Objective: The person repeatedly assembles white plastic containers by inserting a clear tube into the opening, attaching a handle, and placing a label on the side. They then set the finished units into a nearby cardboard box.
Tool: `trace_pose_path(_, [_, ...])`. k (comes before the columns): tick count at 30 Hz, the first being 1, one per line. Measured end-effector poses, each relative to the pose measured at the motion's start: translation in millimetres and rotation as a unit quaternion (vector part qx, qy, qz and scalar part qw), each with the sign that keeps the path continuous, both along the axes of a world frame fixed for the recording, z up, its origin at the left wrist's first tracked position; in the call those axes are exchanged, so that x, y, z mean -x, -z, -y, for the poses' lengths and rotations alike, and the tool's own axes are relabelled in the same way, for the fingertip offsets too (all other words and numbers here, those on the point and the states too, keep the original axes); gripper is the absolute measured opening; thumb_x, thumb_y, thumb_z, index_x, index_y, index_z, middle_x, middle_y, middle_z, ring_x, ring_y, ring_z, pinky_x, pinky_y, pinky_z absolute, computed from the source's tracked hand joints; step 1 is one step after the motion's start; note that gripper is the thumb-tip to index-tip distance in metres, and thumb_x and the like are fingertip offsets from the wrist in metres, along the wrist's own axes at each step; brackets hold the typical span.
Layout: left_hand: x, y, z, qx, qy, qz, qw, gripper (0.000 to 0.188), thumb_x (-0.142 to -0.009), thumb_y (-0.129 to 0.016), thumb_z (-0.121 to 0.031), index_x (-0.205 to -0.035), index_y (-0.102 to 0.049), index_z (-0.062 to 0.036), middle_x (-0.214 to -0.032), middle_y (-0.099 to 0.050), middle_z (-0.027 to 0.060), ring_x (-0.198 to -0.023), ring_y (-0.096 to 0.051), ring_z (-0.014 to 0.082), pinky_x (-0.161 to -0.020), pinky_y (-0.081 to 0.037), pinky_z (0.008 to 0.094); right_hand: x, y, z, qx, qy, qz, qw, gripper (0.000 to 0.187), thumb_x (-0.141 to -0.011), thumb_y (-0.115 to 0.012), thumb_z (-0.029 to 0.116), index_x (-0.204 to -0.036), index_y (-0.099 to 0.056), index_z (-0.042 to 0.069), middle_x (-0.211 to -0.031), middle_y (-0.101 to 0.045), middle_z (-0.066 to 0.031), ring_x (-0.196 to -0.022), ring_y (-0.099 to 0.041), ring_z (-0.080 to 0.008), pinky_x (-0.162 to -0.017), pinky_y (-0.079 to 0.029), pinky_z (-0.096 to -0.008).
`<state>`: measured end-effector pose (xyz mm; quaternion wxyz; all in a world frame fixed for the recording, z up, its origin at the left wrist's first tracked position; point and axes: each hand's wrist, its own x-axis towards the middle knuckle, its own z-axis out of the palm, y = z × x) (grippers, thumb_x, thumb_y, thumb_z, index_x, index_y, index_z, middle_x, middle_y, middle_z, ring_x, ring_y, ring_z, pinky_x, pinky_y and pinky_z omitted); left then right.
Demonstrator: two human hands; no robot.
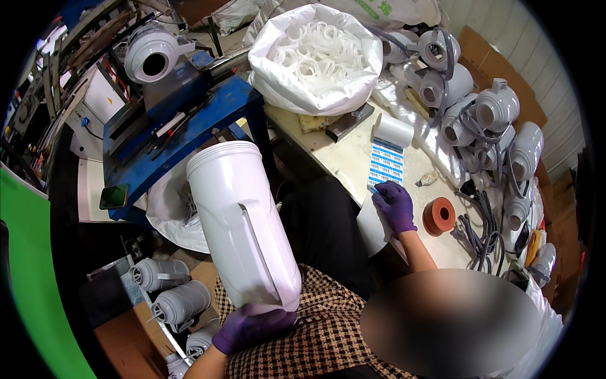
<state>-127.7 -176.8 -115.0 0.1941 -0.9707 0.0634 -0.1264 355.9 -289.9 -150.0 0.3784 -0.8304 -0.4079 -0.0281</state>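
A glossy white plastic cylinder [243,189] with a ridged rim lies over the person's lap, and serves here as the landmark. Its long axis slants, the ridged end farther from the body and to the left, the base nearer and to the right. The left grip [252,327], a purple-gloved hand, is at that base, cupped against it from below; whether its fingers clamp the base cannot be told.

To the right of the cylinder, well apart from it, a flat strip of blue-and-white printed paper labels [386,161] lies on the cream-coloured desk [328,155], its length running away from the body. The right grip [394,207], also purple-gloved, is much the nearer hand to it: its bent fingers are gathered at the strip's near end, just touching it. A pinch on a label is possible, but cannot be confirmed.

The strip's near end is partly hidden by the right grip. The left grip's fingertips are smeared and partly out of sight at the cylinder's base, and the cylinder's underside is hidden. To the cylinder's lower right, a blurred oval covers part of the right forearm.
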Motion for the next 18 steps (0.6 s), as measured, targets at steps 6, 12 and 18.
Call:
trace_pose_path(6, [-1, 1, -7, -0.048, 0.024, -0.015, 0.998, 0.052, -0.095, -0.055, -0.052, -0.146, -0.048, -0.0401, -0.153, -0.043, -0.0187, -0.143, -0.036, 0.0095, -0.114, -0.027, 0.0529, -21, -20, -8, 0.104, 0.017, -0.111, 0.988, 0.019, -0.073, -0.081, 0.015, -0.090, -0.076, 0.008, -0.094, -0.072, -0.0115, -0.095, -0.066, -0.0291, -0.087, -0.052, -0.0422])
trace_pose_path(12, [1, 13, -3, -0.216, 0.002, 0.025, 0.976, 0.069, -0.095, -0.052, -0.060, -0.155, -0.038, -0.0277, -0.163, -0.031, -0.0083, -0.147, -0.032, 0.0158, -0.120, -0.022, 0.0488, 9, 3, 5, -0.085, -0.033, 0.028, 0.995, 0.018, -0.070, -0.082, 0.008, -0.086, -0.074, 0.008, -0.098, -0.070, -0.0111, -0.092, -0.067, -0.0314, -0.080, -0.054, -0.0410])
trace_pose_path(18, [10, 26, -6, -0.593, -0.034, 0.030, 0.804, 0.097, -0.097, -0.045, -0.067, -0.164, -0.012, -0.0050, -0.169, -0.011, 0.0187, -0.156, -0.013, 0.0298, -0.128, -0.006, 0.0384, 47, -34, -15, -0.152, -0.082, 0.138, 0.975, 0.021, -0.072, -0.080, 0.004, -0.091, -0.073, 0.009, -0.099, -0.066, -0.0112, -0.102, -0.065, -0.0310, -0.087, -0.052, -0.0413])
